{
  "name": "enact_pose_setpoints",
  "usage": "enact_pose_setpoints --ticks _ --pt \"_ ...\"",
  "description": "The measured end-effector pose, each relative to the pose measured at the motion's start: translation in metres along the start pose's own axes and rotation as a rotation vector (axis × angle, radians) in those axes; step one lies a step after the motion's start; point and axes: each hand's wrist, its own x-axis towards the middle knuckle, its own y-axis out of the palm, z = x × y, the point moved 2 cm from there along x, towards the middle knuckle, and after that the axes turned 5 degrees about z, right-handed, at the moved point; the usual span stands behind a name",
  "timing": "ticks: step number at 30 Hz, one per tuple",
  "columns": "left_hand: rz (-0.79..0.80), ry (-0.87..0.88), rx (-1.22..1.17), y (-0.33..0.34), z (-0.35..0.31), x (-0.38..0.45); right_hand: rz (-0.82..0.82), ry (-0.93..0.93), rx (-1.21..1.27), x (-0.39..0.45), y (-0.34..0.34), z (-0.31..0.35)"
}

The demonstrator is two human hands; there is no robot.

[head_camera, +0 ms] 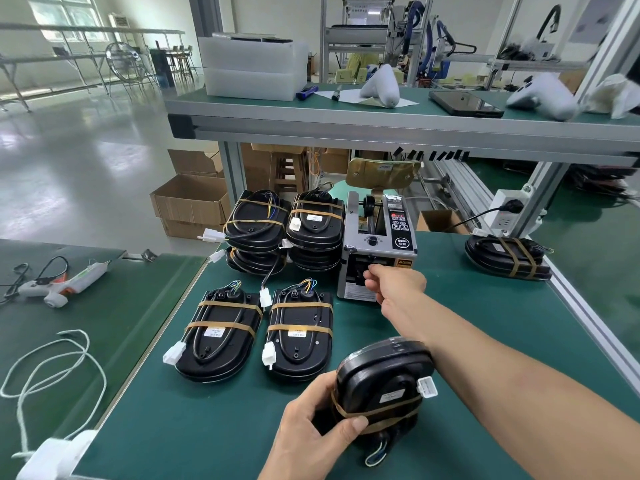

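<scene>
My left hand point(311, 424) grips a black oval unit point(381, 382) with brown tape bands and a white connector, held just above the green table near the front. My right hand point(391, 284) reaches forward to the outlet slot of the grey tape dispenser machine point(379, 244), fingers curled at its front face; whether they pinch a tape piece is hidden. Two taped black units point(218, 336) point(299, 336) lie side by side in front of me. Behind them stand two stacks of the same units point(256, 226) point(317, 223).
Another taped black unit point(507, 258) lies at the right by the frame and a power strip point(507, 211). A glue gun point(62, 284) and white cord point(55, 368) lie on the left table. The upper shelf point(346, 112) carries foam trays, a tablet and white controllers. Cardboard boxes sit on the floor.
</scene>
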Motion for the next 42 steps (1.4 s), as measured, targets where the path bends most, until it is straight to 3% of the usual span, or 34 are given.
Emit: enact_pose_setpoints --ticks 11,20,29,36,42 --pt "-0.014 -0.005 0.034 -0.001 0.005 0.000 -0.031 -0.009 -0.022 -0.005 0.004 -0.001" --pt "0.010 -0.008 0.009 0.000 0.000 0.000 0.410 0.043 -0.250 -0.025 0.006 -0.005" --pt "0.018 0.003 0.003 0.001 0.001 -0.001 0.698 -0.069 -0.111 -0.060 -0.048 0.015" --pt "0.000 0.008 -0.036 0.002 0.001 0.000 0.645 -0.229 -0.128 -0.134 -0.108 0.034" --pt "0.032 0.009 -0.013 0.002 0.003 -0.002 0.587 -0.267 -0.192 -0.170 -0.123 0.026"
